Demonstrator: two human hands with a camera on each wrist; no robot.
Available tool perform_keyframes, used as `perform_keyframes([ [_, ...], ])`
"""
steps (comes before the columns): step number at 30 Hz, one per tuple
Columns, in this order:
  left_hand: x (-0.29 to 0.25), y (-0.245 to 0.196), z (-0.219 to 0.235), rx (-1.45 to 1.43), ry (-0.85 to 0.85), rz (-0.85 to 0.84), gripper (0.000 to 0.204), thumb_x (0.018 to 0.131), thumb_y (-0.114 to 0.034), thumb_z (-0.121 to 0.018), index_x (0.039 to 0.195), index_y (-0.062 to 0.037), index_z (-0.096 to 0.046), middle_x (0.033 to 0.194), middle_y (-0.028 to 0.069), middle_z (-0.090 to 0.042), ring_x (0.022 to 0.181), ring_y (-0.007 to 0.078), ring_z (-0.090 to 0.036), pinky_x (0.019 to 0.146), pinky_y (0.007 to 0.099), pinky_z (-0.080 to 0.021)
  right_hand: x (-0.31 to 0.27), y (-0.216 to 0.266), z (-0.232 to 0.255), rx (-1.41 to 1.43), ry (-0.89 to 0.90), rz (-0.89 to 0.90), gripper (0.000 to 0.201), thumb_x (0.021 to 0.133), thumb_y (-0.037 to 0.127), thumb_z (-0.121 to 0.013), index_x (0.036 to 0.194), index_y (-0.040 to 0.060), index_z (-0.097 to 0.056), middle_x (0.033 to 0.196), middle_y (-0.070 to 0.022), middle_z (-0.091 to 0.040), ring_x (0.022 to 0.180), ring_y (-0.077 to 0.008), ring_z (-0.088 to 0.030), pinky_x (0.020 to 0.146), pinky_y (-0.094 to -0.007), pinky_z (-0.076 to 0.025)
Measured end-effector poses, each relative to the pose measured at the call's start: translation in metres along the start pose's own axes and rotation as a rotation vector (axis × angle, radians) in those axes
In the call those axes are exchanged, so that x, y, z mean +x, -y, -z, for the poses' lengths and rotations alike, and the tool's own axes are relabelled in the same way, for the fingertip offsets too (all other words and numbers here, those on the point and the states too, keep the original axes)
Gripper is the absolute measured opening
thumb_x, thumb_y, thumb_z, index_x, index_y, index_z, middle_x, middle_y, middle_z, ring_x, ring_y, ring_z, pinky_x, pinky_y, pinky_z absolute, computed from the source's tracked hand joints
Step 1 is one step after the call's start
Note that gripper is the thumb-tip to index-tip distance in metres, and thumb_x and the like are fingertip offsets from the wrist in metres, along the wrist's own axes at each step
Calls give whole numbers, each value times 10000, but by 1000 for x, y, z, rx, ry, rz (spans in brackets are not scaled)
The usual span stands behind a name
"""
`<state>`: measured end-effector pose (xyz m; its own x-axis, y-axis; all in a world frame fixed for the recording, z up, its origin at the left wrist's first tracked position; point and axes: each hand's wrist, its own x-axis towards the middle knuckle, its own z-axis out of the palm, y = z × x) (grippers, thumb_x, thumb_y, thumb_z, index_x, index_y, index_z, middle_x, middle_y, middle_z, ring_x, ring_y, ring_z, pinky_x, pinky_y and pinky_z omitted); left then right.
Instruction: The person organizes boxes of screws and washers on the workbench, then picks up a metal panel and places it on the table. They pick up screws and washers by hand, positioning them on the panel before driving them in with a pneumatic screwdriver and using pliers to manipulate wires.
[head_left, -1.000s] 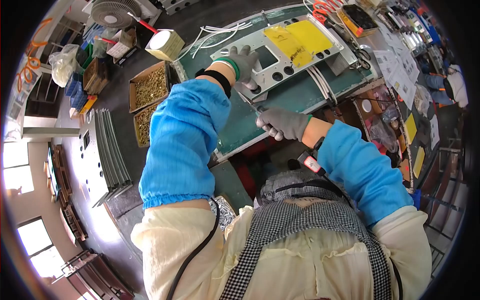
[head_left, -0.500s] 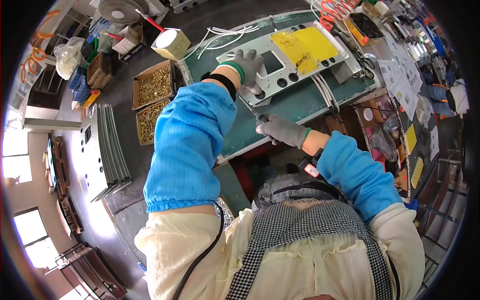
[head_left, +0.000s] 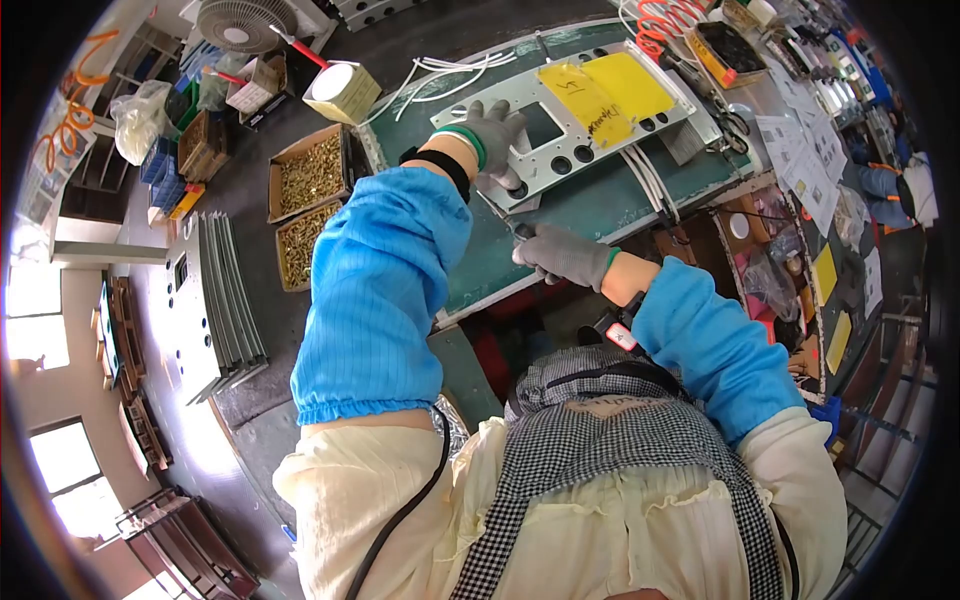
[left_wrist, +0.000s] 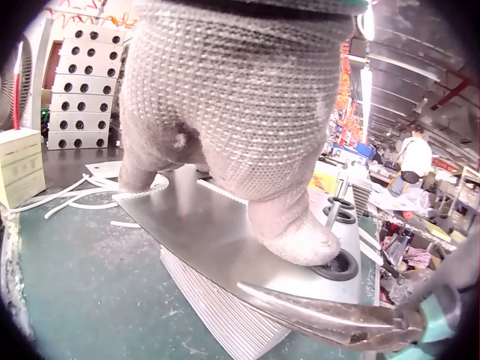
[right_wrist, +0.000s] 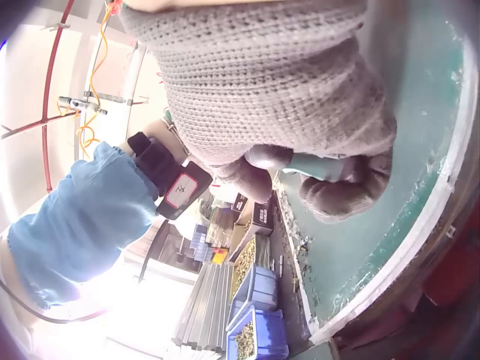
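A silver metal panel [head_left: 545, 172] with round black-rimmed holes and a yellow sheet [head_left: 632, 85] lies on the green bench. My gloved left hand [head_left: 487, 135] rests on its left end; in the left wrist view a fingertip of the hand [left_wrist: 232, 112] presses beside a black ring [left_wrist: 337, 267]. My right hand [head_left: 565, 257] grips pliers, their green handle [right_wrist: 315, 166] between its fingers. In the left wrist view the plier jaws lie along the panel's near edge, by that ring. Ridged metal [left_wrist: 217, 304] shows beneath the panel.
Boxes of brass-coloured parts [head_left: 308, 177] stand left of the green bench [head_left: 480, 270]. White tubes [head_left: 440, 68] lie behind the panel, beside a carton [head_left: 342, 93]. Stacked panels [head_left: 215, 310] stand at far left; a compartment box [head_left: 770, 260] is at right.
Over the past second the right hand and pliers have shifted slightly in the head view, which has itself moved a little. The left hand remains on the panel.
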<state>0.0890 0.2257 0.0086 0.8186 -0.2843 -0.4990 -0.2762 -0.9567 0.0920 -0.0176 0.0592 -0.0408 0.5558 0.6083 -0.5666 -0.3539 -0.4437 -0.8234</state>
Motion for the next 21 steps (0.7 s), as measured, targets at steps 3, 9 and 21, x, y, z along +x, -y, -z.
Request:
perform_keyframes([
  [3, 0, -1, 1, 14, 0, -2, 1102, 646, -347, -847, 1529, -200, -204, 1596, 115, -148, 1457, 439, -114, 1158, 564, -265, -1, 2, -3, 1, -16, -8, 161, 835, 199, -579, 817, 55, -510, 608, -35, -480, 465, -145, -468, 442, -313, -399],
  [9, -1, 0, -1, 3, -13, -8, 1087, 655, -342, -841, 1526, -190, -209, 1594, 117, -156, 1456, 441, -114, 1159, 561, -266, 3, 2, -1, 33, 11, -104, 161, 827, 196, -588, 804, 57, -511, 617, -18, -455, 472, -142, -457, 408, -313, -388],
  [21, 5, -3, -5, 68, -29, 13, 1070, 655, -384, -840, 1515, -187, -234, 1587, 146, -167, 1442, 469, -138, 1150, 570, -274, -2, 21, 3, 239, 40, -336, 170, 813, 171, -628, 758, 83, -494, 644, 7, -442, 487, -86, -396, 388, -236, -301],
])
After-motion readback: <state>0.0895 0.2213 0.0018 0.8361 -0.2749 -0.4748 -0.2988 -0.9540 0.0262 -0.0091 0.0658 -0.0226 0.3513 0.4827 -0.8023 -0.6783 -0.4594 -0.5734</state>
